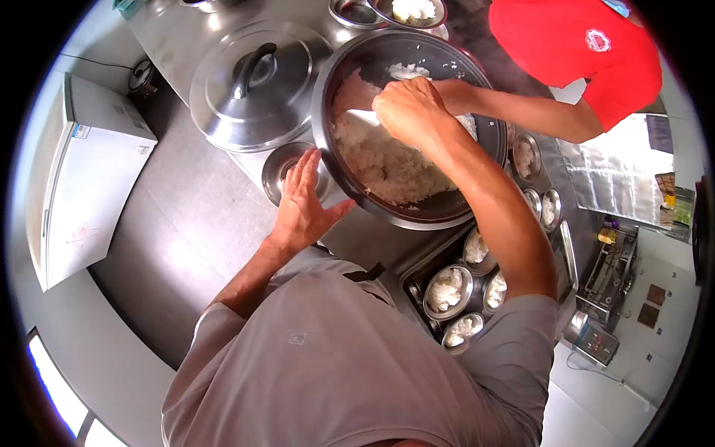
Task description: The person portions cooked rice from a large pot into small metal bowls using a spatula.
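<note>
A large dark pot (322,127) holds cooked white rice (402,167). Over the rice, my right hand (411,113) is closed around a white rice paddle (362,117), whose blade is in the pot. With fingers spread and thumb out, my left hand (302,208) is beside the pot's outer wall. Its fingertips overlap a round steel bowl (277,165); whether they touch it I cannot tell. A co-worker's forearm (514,108) reaches into the pot from the right, its hand hidden behind mine.
A big steel lid (261,86) with a black handle lies left of the pot. Several bowls of rice (447,289) stand on a metal tray (414,281) at lower right. More bowls (357,12) are at the back. The co-worker's red shirt (573,45) is at upper right.
</note>
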`<state>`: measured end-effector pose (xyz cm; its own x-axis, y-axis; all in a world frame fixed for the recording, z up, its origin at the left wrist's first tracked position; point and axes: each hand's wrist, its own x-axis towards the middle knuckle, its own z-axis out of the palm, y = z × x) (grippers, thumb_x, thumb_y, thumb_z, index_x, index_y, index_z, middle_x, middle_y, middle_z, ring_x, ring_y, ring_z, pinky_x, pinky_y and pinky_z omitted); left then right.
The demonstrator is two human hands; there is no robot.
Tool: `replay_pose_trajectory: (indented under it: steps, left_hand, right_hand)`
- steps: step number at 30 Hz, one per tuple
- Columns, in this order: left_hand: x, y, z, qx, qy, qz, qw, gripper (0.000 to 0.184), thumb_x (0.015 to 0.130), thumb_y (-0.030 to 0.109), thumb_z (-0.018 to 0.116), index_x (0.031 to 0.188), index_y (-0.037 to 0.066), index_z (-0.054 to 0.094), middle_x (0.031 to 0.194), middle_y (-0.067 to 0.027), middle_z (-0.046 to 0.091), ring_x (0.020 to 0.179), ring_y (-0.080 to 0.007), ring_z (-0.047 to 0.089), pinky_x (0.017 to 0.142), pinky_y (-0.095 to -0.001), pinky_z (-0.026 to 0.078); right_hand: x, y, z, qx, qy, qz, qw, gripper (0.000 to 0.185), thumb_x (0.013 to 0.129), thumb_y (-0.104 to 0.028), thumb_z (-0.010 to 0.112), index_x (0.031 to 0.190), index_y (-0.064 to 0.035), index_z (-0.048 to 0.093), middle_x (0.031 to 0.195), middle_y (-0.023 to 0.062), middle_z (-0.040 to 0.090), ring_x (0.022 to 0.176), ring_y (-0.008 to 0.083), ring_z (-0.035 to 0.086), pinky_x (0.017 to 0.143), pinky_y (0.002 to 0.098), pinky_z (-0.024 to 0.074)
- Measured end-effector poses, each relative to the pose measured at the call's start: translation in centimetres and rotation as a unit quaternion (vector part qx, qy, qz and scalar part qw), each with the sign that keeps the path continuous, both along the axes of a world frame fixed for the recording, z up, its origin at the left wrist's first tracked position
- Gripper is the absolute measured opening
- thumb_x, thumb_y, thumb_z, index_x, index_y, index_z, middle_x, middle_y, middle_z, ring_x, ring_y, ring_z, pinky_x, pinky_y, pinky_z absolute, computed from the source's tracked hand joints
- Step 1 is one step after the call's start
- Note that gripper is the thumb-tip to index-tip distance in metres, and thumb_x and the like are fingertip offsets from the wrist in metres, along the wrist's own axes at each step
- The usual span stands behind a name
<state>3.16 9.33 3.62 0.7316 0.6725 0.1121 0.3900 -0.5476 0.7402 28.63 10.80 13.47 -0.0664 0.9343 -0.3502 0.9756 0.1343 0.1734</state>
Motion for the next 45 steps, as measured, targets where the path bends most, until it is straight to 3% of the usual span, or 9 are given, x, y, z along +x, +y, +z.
replay_pose_trajectory:
  steps: [8,15,21,30,33,36,38,41,45]
  left_hand:
    - [0.5,-0.3,-1.5,0.033,-0.019,0.016,0.999,0.105,0.063,0.026,0.089,0.146,-0.001,0.031,0.15,-0.0197,0.035,0.128,-0.0408,0.041,0.107,-0.0495,0.035]
    - [0.9,-0.1,-0.6,0.065,0.004,0.024,0.998,0.1,0.058,0.03,0.091,0.139,-0.002,0.04,0.15,-0.0169,0.036,0.128,-0.0402,0.04,0.105,-0.0525,0.035]
    - [0.9,0.0,-0.2,0.087,0.039,0.017,0.995,0.099,0.06,0.038,0.089,0.137,-0.002,0.042,0.15,-0.0169,0.036,0.13,-0.0389,0.039,0.106,-0.0514,0.032]
    - [0.7,-0.1,0.0,0.099,0.055,0.028,0.993,0.098,0.062,0.04,0.088,0.139,0.0,0.042,0.15,-0.0134,0.037,0.132,-0.0348,0.039,0.108,-0.0483,0.031]
    - [0.7,-0.1,0.0,0.087,0.062,0.02,0.994,0.101,0.063,0.043,0.087,0.139,-0.003,0.04,0.15,-0.0163,0.034,0.132,-0.0387,0.036,0.109,-0.0508,0.03]
    - [0.7,-0.1,0.4,0.064,0.068,0.022,0.995,0.1,0.064,0.043,0.087,0.139,-0.004,0.04,0.15,-0.0165,0.033,0.132,-0.0388,0.036,0.109,-0.0509,0.029]
    - [0.7,-0.1,0.5,0.064,0.067,0.025,0.995,0.1,0.064,0.043,0.087,0.139,-0.004,0.04,0.15,-0.0167,0.033,0.132,-0.0387,0.036,0.11,-0.0509,0.028]
    - [0.7,0.0,0.3,0.066,0.06,0.022,0.996,0.101,0.064,0.044,0.087,0.138,-0.006,0.04,0.15,-0.017,0.033,0.133,-0.0381,0.036,0.11,-0.0507,0.028]
    - [0.5,-0.1,0.5,0.068,0.054,0.021,0.996,0.101,0.064,0.044,0.087,0.137,-0.007,0.041,0.15,-0.0168,0.034,0.133,-0.0371,0.036,0.11,-0.0503,0.028]
  right_hand:
    - [1.4,2.3,-2.3,0.007,0.045,0.006,0.999,0.008,0.071,-0.008,0.065,0.069,-0.0049,0.072,0.077,0.0148,0.071,0.075,0.0322,0.071,0.065,0.0422,0.0552]
    - [1.3,1.5,-5.9,-0.071,0.113,-0.036,0.99,0.021,0.086,-0.023,0.065,0.079,-0.0052,0.073,0.085,0.0153,0.071,0.083,0.0338,0.07,0.07,0.0442,0.0553]
    - [2.3,-2.5,-8.4,0.009,0.292,-0.094,0.952,0.022,0.088,-0.024,0.061,0.08,-0.0045,0.068,0.077,0.019,0.066,0.077,0.0397,0.065,0.067,0.0482,0.0494]
    - [3.0,-5.6,-10.7,0.023,0.383,-0.145,0.912,0.029,0.09,-0.03,0.058,0.094,-0.0053,0.072,0.088,0.0194,0.069,0.083,0.0385,0.066,0.075,0.0444,0.051]
    - [3.0,-6.2,-9.8,-0.005,0.394,-0.184,0.9,0.031,0.091,-0.032,0.058,0.099,-0.0055,0.073,0.091,0.0194,0.069,0.084,0.0375,0.067,0.076,0.0436,0.0509]
    - [3.7,-6.8,-10.3,-0.015,0.421,-0.189,0.887,0.033,0.092,-0.034,0.059,0.097,-0.0046,0.072,0.079,0.0182,0.068,0.073,0.0306,0.067,0.071,0.0399,0.05]
    - [4.2,-7.1,-11.4,-0.08,0.48,-0.281,0.827,0.035,0.092,-0.036,0.06,0.096,-0.0037,0.071,0.068,0.0118,0.062,0.062,0.0189,0.059,0.063,0.0355,0.0467]
    - [4.1,-6.8,-13.1,-0.073,0.555,-0.283,0.779,0.034,0.094,-0.035,0.061,0.094,-0.0027,0.069,0.062,0.0032,0.054,0.057,0.0113,0.049,0.056,0.0315,0.0423]
    - [3.2,-7.4,-14.2,-0.029,0.539,-0.312,0.782,0.033,0.094,-0.035,0.062,0.093,-0.0017,0.068,0.061,-0.0007,0.051,0.056,0.0099,0.047,0.053,0.0298,0.0395]
